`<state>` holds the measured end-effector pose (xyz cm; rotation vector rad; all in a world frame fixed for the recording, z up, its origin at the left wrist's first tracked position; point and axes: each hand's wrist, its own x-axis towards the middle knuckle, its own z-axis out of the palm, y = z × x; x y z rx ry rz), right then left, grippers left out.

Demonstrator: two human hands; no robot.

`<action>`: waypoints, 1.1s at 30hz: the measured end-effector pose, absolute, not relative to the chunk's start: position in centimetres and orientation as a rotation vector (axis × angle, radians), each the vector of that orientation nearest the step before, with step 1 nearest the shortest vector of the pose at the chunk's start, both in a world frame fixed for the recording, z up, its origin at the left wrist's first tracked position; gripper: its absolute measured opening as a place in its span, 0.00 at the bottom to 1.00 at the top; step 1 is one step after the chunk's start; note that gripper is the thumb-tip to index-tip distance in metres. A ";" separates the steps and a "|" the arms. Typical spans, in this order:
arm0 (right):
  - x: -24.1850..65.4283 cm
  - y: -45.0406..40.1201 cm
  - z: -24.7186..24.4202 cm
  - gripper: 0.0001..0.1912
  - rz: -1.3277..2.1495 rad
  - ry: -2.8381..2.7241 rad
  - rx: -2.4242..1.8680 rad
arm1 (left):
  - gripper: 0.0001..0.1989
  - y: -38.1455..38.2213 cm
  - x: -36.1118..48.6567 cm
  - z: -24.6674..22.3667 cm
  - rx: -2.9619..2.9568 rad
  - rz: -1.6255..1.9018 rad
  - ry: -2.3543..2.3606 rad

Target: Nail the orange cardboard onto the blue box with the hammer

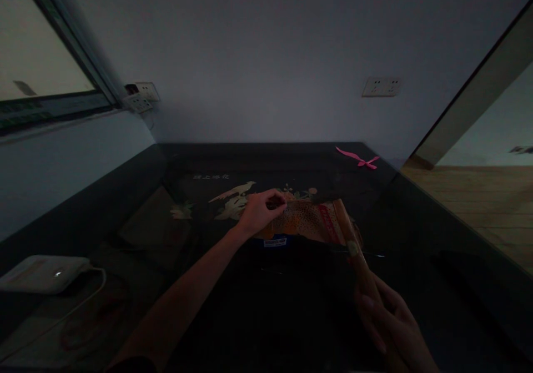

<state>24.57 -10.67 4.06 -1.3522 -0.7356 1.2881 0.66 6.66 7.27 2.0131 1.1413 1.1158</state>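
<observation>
A patterned packet [306, 220], with a red band near its right end and a blue part at its lower left, rests on the dark table [258, 306]. Thumb and forefinger of my left hand [262, 209] come together in a pinch over the packet's left end; what they hold, if anything, is too small to tell. Wrapped in my right hand [389, 314] is the handle of a long wooden tool [362, 267]. Its far end lies across the packet's right end, just right of the red band.
A pink ribbon [362, 161] lies at the back right of the table. On the left sits a white device [45, 274] with a cable. A dark flat object [478, 295] is at the right. Wall sockets [381, 86] are behind.
</observation>
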 end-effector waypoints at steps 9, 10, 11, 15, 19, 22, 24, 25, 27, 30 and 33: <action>26.6 -8.0 10.9 0.32 1.185 -1.251 -1.525 | 0.02 6.9 0.5 7.2 2.004 1.062 1.156; 26.5 -7.8 11.6 0.33 1.186 -1.294 -1.539 | 0.02 6.9 0.5 7.2 1.992 1.053 1.171; 26.4 -7.5 12.2 0.33 1.180 -1.330 -1.556 | 0.02 6.9 0.5 7.1 1.981 1.047 1.186; 25.6 -6.8 13.4 0.28 1.203 -1.497 -1.586 | 0.04 6.9 0.4 6.9 1.968 1.043 1.227; 25.8 -6.7 13.7 0.26 1.121 -1.594 -1.543 | 0.03 7.1 0.4 6.7 1.947 1.029 1.202; 26.1 -6.8 13.8 0.28 1.110 -1.584 -1.560 | 0.02 7.1 0.5 6.8 1.920 1.023 1.188; 26.1 -6.7 13.8 0.28 1.106 -1.574 -1.600 | 0.03 7.1 0.5 6.9 1.921 1.006 1.217; 26.0 -6.7 13.9 0.27 1.105 -1.580 -1.617 | 0.03 7.1 0.4 7.0 1.927 0.996 1.237; 25.9 -6.7 13.9 0.25 1.106 -1.602 -1.625 | 0.03 7.0 0.4 7.0 1.941 0.982 1.268; 25.8 -6.8 14.0 0.27 1.110 -1.587 -1.609 | 0.03 7.1 0.4 6.9 1.951 0.988 1.241; 25.8 -6.9 13.8 0.28 1.096 -1.538 -1.590 | 0.02 7.1 0.5 6.8 1.941 0.996 1.224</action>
